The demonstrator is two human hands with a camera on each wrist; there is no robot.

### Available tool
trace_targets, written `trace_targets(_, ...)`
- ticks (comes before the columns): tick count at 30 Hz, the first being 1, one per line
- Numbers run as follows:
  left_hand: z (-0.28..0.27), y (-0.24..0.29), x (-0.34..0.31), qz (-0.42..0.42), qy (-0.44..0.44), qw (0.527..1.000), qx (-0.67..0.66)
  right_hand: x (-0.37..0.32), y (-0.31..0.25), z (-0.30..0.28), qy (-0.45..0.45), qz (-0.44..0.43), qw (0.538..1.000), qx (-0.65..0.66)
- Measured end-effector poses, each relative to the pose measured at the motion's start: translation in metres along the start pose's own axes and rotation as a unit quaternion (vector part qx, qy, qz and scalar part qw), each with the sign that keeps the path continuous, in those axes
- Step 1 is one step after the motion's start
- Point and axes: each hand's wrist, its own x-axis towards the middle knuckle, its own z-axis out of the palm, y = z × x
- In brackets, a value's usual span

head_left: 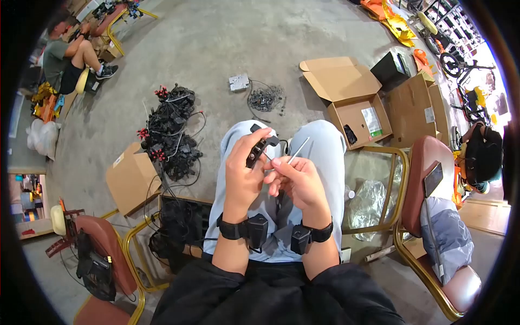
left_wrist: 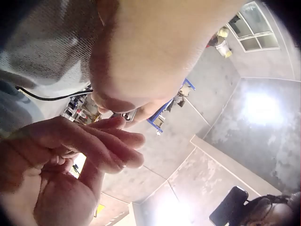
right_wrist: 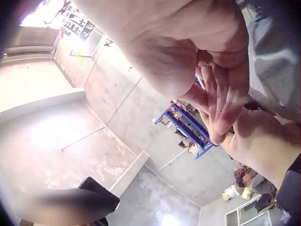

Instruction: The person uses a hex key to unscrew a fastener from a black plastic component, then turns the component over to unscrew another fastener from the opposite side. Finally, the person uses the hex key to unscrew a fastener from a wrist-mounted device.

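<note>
In the head view my left hand [head_left: 244,170] is raised over the lap and grips a small black plastic part [head_left: 253,157] with a short curved piece on its right end. Close beside it, my right hand [head_left: 302,181] pinches a thin silvery metal rod [head_left: 299,150], which slants up and away from the fingers. A slim metal tip shows between the black part and the right fingertips. In the left wrist view, the left hand [left_wrist: 146,52] hides most of the part. The right hand [right_wrist: 188,52] covers the rod in the right wrist view.
Black cabled modules with red connectors [head_left: 170,130] lie heaped on the floor at left. Ahead are a grey metal box [head_left: 238,82] and a pile of small dark pieces [head_left: 266,99]. An open cardboard box [head_left: 346,89] and chairs [head_left: 425,184] stand at right. Another person [head_left: 67,57] sits far left.
</note>
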Motion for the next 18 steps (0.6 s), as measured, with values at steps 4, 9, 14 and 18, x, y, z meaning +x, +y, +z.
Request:
trace_targets(4,0.007,0.002,0.000,-0.002,0.005,1.000,0.008,-0.002,-0.002,0.001,0.052,-0.074,0.992,-0.094)
trace_targets(9,0.005,0.005,0.000,0.019,0.017,0.998,0.059,0.008,0.018,0.006,0.098,-0.236,0.943,-0.214)
trace_targets(14,0.002,0.007,0.001,0.003,0.011,0.998,0.058,0.001,0.004,0.004,0.054,-0.110,0.982,-0.142)
trace_targets(18,-0.002,-0.003,-0.001,0.026,-0.020,0.998,0.053,-0.002,-0.003,0.002,0.028,-0.029,0.996,-0.075)
